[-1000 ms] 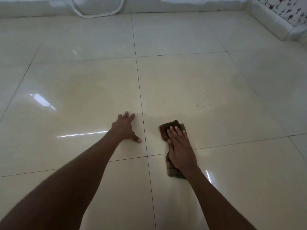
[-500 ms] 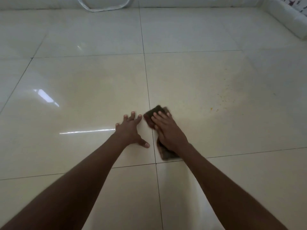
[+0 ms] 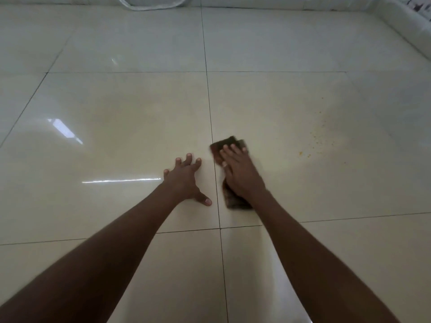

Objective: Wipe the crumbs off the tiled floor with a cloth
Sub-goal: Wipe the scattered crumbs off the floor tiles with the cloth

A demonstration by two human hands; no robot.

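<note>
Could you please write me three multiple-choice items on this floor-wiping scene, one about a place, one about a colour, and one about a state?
1. Where do the orange crumbs lie relative to the dark brown folded cloth?
A. To its right
B. To its left
C. Under the left hand

2. What colour is the glossy tiled floor?
A. Black
B. Cream
C. Red

3. How does the right hand meet the cloth?
A. Lifts it high
B. Hovers apart
C. Presses it flat with straight fingers

Answers: 1 A, the specks sit on the tile to the cloth's right. 2 B, the tiles look pale cream. 3 C, the fingers lie flat on the cloth, while the left hand rests spread on the floor.
</note>
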